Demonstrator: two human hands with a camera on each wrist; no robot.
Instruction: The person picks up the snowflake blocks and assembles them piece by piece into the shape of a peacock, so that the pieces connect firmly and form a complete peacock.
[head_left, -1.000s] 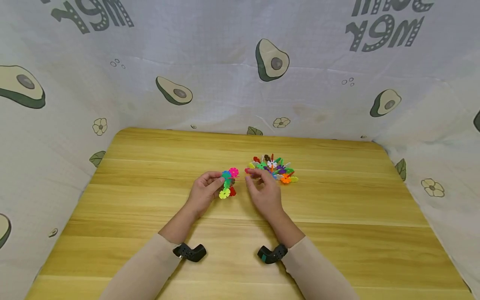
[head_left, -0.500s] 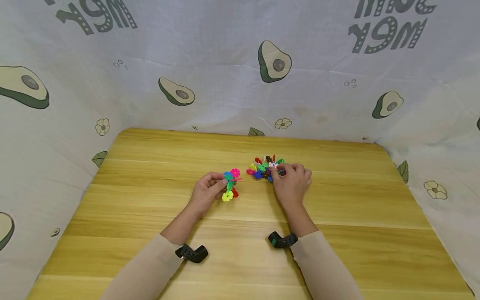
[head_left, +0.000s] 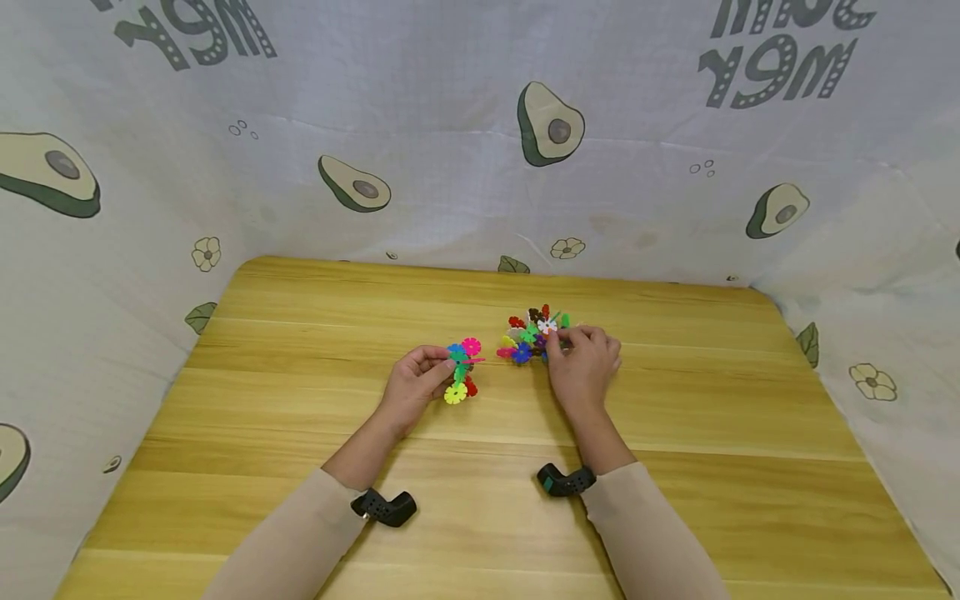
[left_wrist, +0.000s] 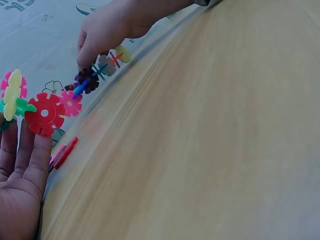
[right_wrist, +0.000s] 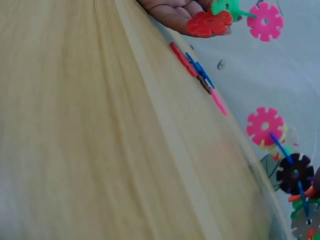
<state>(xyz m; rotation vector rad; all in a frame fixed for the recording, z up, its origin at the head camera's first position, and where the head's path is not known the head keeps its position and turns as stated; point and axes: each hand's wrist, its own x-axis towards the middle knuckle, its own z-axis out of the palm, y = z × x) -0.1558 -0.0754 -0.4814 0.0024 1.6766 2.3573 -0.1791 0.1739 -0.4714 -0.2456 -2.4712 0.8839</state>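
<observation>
In the head view, my left hand [head_left: 411, 385] pinches a small joined group of notched plastic snowflake discs [head_left: 455, 393] in yellow, green, pink, blue and red. To its right, my right hand [head_left: 585, 367] grips the right end of a larger many-coloured snowflake disc build [head_left: 529, 335], thumb and fingers hiding part of it. A gap separates the two builds. From the left wrist, the left fingers show behind a red disc [left_wrist: 45, 114], and the right hand [left_wrist: 102, 35] reaches down onto the larger build, whose dark disc [left_wrist: 87, 81] and grey disc [left_wrist: 106, 65] stick out.
Low beneath the left hand, red, blue, brown and pink discs [right_wrist: 192, 67] show edge-on, close over the wooden table [head_left: 300, 333]. A white cloth [head_left: 450, 108] with avocado prints hangs behind the table and at both sides. Each wrist wears a black camera band [head_left: 384, 507].
My right hand has shifted right, from the larger build's left side to its right end, and grips it there. That build has since turned slightly. My left hand has barely moved.
</observation>
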